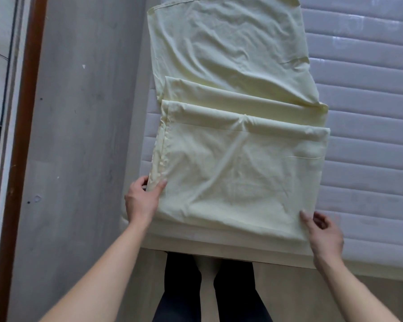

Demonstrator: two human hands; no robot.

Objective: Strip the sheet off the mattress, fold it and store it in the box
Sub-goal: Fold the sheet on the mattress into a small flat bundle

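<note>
Sheet: pale yellow, off its fitted position, lying as a long strip on the bare quilted mattress, running away from me. Near end is doubled back in two or three overlapping layers; fold edges cross the strip side to side. Far end is a single wrinkled layer with a hemmed edge at the top of view.

Left hand: at the near left corner of the folded stack. Thumb on top of the cloth, fingers curled round the hemmed side edge, so my left grip is pinching the sheet at that corner.

Right hand: at the near right corner. Thumb lies on top of the cloth along the edge; other fingers are loosely curled just beside the corner. Blurred here; cannot tell whether this grip has the cloth or only touches it.

Near edge of the sheet sits just inside the foot edge of the mattress. Mattress rests on a light wood bed frame, visible as a strip below it.

Both forearms bare, reaching forward. My legs in dark trousers stand at the foot of the bed on a light floor.

Left of the bed: grey wall, then a brown door frame.
</note>
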